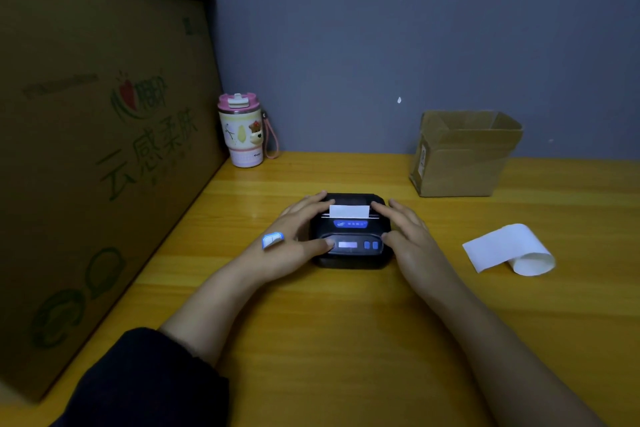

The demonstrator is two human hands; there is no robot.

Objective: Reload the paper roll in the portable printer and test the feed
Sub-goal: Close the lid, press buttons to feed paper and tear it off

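A small black portable printer [350, 255] sits on the yellow wooden table [346, 340], lid closed, its little display lit. A short white paper tab [349, 211] sticks up from the slot on top. My left hand [294, 236] grips the printer's left side, thumb on the front panel beside the display and fingers on the lid. My right hand [408, 236] holds the right side, thumb at the front edge near the two blue buttons and fingers on the lid. A loose curled strip of white paper [509, 250] lies on the table to the right.
Large cardboard boxes [93, 149] wall off the left side. A pink-lidded tumbler [241, 130] stands in the back corner. An open small cardboard box [460, 154] sits at the back right against the grey wall.
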